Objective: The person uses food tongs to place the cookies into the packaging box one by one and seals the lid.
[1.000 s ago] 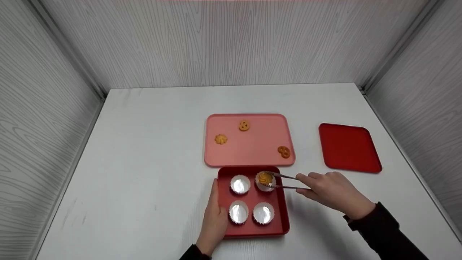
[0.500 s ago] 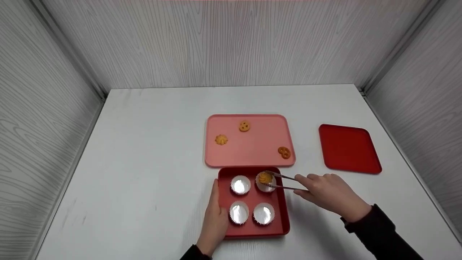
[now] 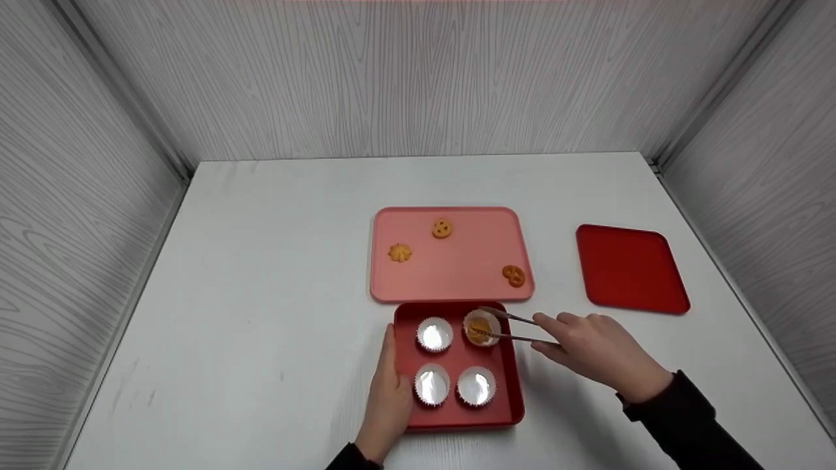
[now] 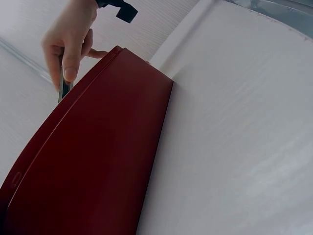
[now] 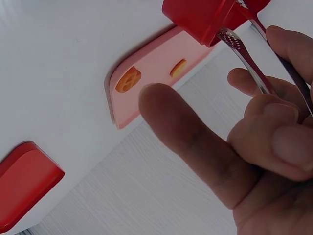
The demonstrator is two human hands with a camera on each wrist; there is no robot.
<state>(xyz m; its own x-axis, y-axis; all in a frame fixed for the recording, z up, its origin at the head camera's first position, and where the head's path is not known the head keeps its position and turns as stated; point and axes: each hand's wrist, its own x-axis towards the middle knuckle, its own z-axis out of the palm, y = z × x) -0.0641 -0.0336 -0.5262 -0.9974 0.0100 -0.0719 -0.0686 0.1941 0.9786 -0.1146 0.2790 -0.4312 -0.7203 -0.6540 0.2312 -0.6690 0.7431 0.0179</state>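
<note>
Head view alone shows four cups (image 3: 434, 335); right grip (image 3: 597, 352) pinches tongs (image 5: 250, 63), left grip (image 3: 387, 398) lies straight against red box (image 3: 455, 358).

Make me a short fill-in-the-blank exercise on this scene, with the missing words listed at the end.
1. The right hand holds a pair of metal ____ over the red box.
2. The left hand holds the box by its ____ side.
3. Of the four paper cups in the box, ____ look empty.
4. The pretzel-shaped cookie lies on the ____ tray.

Missing words: tongs; left; three; pink.
</note>
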